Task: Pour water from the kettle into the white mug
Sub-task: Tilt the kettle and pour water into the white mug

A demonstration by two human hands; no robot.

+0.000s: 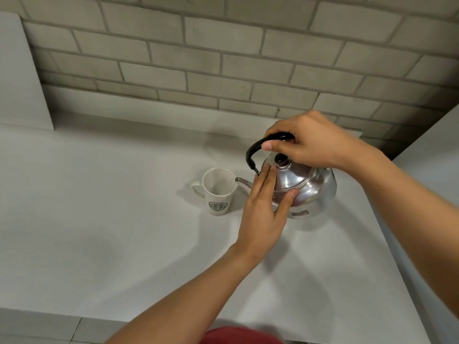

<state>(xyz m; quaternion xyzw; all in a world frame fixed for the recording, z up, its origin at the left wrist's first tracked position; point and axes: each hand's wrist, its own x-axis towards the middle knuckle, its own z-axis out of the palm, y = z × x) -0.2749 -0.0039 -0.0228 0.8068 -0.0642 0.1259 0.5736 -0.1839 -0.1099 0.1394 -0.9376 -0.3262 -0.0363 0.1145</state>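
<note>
A shiny steel kettle (313, 192) with a black arched handle and a black lid knob is tilted to the left, its thin spout over the rim of the white mug (218, 192). The mug stands upright on the white counter (111, 207), with a green round logo facing me and its handle to the left. My right hand (308, 142) is closed around the top of the kettle's handle. My left hand (265, 207) lies flat against the kettle's left side and lid, fingers straight. No stream of water is visible at the spout.
A grey brick wall (223, 58) rises behind the counter. A white panel (22, 75) stands at the far left. The counter's right edge (397, 244) runs diagonally beside the kettle, and its front edge lies near my body.
</note>
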